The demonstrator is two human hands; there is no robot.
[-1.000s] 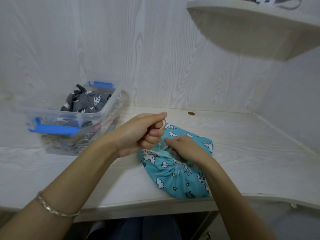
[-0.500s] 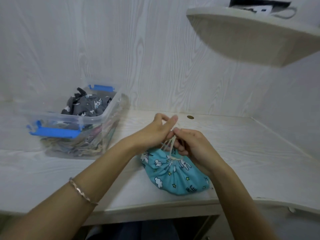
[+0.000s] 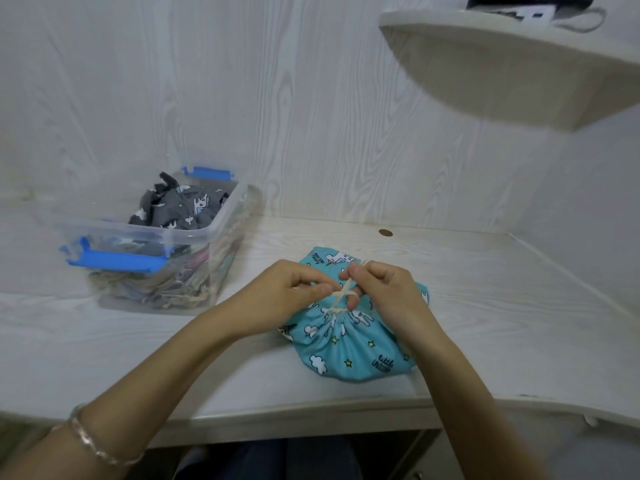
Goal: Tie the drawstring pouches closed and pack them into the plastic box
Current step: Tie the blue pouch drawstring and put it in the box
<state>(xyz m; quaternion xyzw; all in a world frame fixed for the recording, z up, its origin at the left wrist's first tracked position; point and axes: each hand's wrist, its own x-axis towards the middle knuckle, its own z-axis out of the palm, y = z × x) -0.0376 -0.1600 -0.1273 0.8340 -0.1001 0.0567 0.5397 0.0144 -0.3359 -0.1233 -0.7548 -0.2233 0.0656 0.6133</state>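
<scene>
A turquoise unicorn-print drawstring pouch (image 3: 346, 348) lies on the white desk, its mouth gathered shut. Its cream drawstring (image 3: 337, 301) crosses just above the gathers. My left hand (image 3: 284, 292) pinches one cord end between thumb and fingers. My right hand (image 3: 381, 289) pinches the other end, with a finger hooked through the cord. The clear plastic box (image 3: 194, 237) with blue latches stands at the left, holding a grey printed pouch (image 3: 176, 209) on top of other fabric pouches.
A rounded white shelf (image 3: 502, 71) juts out at the upper right with dark items on it. The desk (image 3: 485, 306) meets wood-grain walls behind and to the right. A small brass-coloured disc (image 3: 385, 232) sits near the back wall.
Both hands have dropped lower onto the pouch's gathered mouth, and the cords now cross between them. The view has tilted slightly.
</scene>
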